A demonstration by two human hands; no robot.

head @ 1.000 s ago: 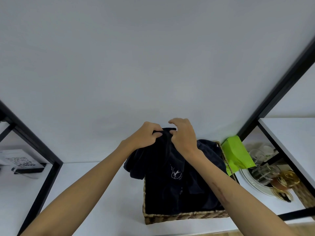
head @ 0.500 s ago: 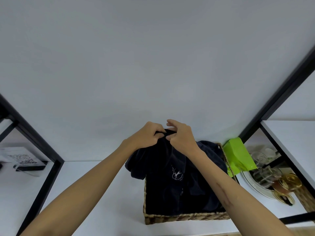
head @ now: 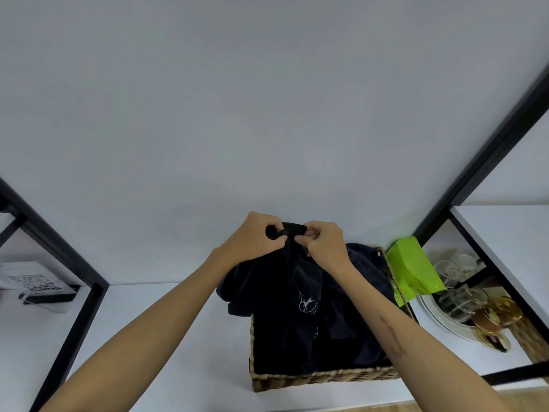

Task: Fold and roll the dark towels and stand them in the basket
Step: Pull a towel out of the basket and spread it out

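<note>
Above the rectangular woven wicker basket (head: 323, 377) on the white counter (head: 166, 337), both hands pinch the top edge of a dark navy towel (head: 294, 295). Left hand (head: 252, 237) and right hand (head: 325, 243) sit close together, fingers curled tight on the cloth. Rest of the towel hangs into the basket, with a bright green packet (head: 413, 270) just right of it.

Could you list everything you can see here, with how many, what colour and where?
dark towel: one lifted, navy, hanging above the basket; more dark cloth inside, count unclear
basket: one, woven brown, on the shelf
shelf: one, white, black frame
bag: one, bright green, right of the basket
plate: one, white, far right, holding glassware
card: one, white with a printed code, far left
left hand: pinches the towel's top
right hand: pinches it alongside
</note>
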